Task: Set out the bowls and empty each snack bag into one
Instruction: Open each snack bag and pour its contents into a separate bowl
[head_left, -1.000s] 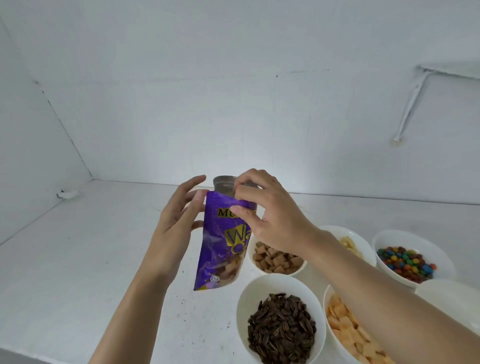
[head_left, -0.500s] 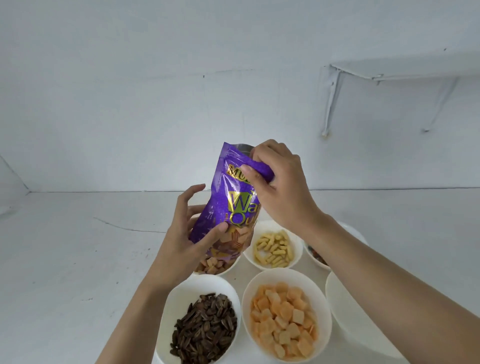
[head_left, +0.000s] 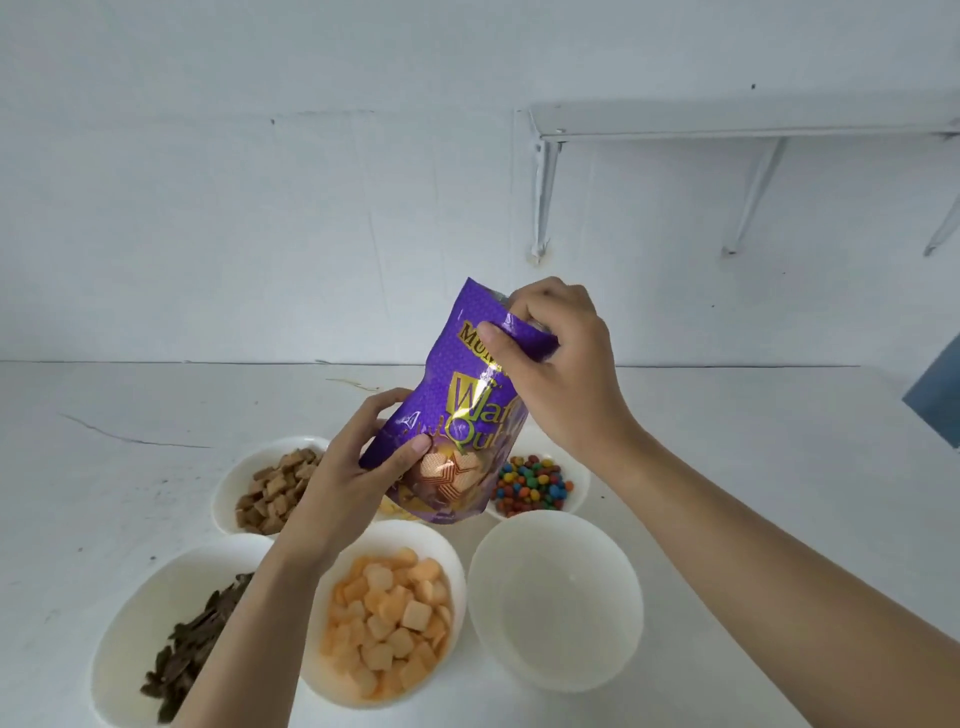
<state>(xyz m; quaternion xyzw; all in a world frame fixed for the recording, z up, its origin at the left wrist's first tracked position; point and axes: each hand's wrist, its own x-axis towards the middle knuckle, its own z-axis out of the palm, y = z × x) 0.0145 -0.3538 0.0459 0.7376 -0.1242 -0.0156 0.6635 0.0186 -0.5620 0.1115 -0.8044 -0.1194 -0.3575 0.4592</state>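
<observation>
I hold a purple snack bag (head_left: 462, 415) upright above the bowls. My right hand (head_left: 561, 374) pinches its top edge and my left hand (head_left: 363, 467) grips its lower left side. Below it to the right stands an empty white bowl (head_left: 556, 603). Other white bowls hold orange cracker squares (head_left: 387, 623), dark seeds (head_left: 182, 654), brown squares (head_left: 275, 488) and coloured candies (head_left: 530, 486). One more bowl behind the bag is mostly hidden.
The bowls stand on a white counter (head_left: 779, 467) against a white wall. A white shelf on brackets (head_left: 727, 124) hangs at the upper right. A blue object (head_left: 940, 400) shows at the right edge.
The view has swung right, so the empty bowl and candy bowl now show. My left hand has closed on the bag's lower side, and the bag hangs further right over the bowls.
</observation>
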